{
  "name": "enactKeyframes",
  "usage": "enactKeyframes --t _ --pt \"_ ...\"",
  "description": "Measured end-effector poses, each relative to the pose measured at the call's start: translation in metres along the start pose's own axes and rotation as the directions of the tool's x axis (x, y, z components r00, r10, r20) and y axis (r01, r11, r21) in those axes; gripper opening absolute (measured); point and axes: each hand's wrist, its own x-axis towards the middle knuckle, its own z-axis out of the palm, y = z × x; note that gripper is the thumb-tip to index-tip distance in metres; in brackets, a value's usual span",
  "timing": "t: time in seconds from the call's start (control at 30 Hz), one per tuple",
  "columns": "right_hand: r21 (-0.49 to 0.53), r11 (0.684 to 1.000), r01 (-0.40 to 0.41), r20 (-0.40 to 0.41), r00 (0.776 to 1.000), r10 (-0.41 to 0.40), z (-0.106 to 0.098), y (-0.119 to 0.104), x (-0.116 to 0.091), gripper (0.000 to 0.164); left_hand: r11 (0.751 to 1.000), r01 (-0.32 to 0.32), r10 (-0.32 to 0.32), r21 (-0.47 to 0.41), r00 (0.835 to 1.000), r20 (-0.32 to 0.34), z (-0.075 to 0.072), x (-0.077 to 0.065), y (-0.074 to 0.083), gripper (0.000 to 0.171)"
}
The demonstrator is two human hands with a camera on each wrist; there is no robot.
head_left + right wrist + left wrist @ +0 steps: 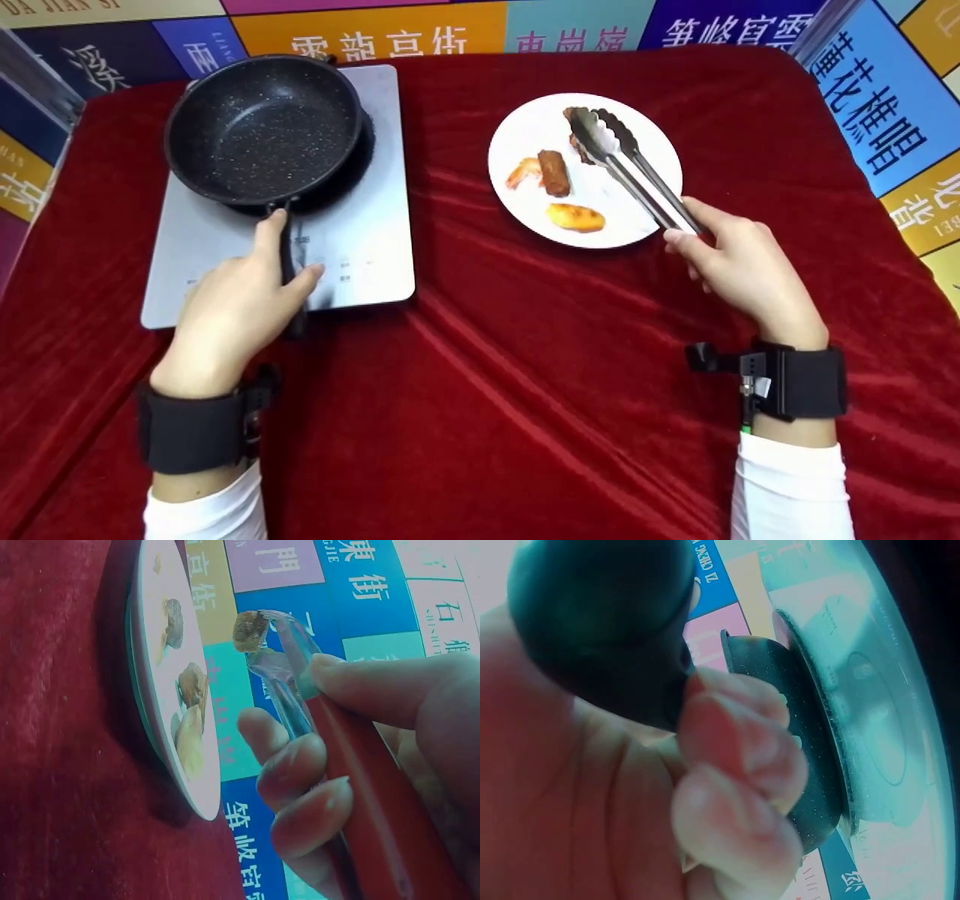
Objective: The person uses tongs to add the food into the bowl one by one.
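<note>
The left hand curls round the handle of the pan on the hotplate; the right hand grips tongs, whose tips meet brown food above the plate.

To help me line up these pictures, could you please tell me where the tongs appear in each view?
Head: the tongs slant over the plate, right of centre, held by the right hand.
Left wrist: not in the picture.
Right wrist: from upper centre down towards the lower right.
Shared landmark: the coloured, lettered panels appear in all three.
</note>
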Motion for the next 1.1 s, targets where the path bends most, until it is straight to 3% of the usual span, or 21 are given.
enactKeyframes --t 0.23,0.5,0.7,0.93,1.1 --pt "0.001 1.0 0.029 -0.026 0.999 -0.029 0.008 -0.011 0.003 0.048 1.0 -0.009 0.009 -0.006 1.0 -0.006 0.001 0.0 -0.002 0.079" --pt "-0.05 0.988 0.148 -0.099 0.983 -0.153 0.027 -0.028 0.009 0.043 1.0 -0.004 0.004 -0.011 1.0 -0.006 0.0 0.0 -0.001 0.078" --pt "-0.086 0.964 0.253 -0.175 0.948 -0.265 0.039 -0.045 0.01 0.045 1.0 0.0 0.0 -0.012 1.0 -0.008 -0.003 0.0 0.0 0.078" --pt "-0.078 0.923 0.376 -0.26 0.886 -0.383 0.047 -0.063 0.006 0.047 1.0 -0.004 0.004 -0.017 1.0 -0.014 -0.002 -0.001 0.0 0.078" --pt "-0.06 0.905 0.421 -0.288 0.861 -0.419 0.05 -0.073 0.003 0.047 1.0 0.002 -0.002 -0.02 1.0 -0.009 0.0 0.0 -0.001 0.077"
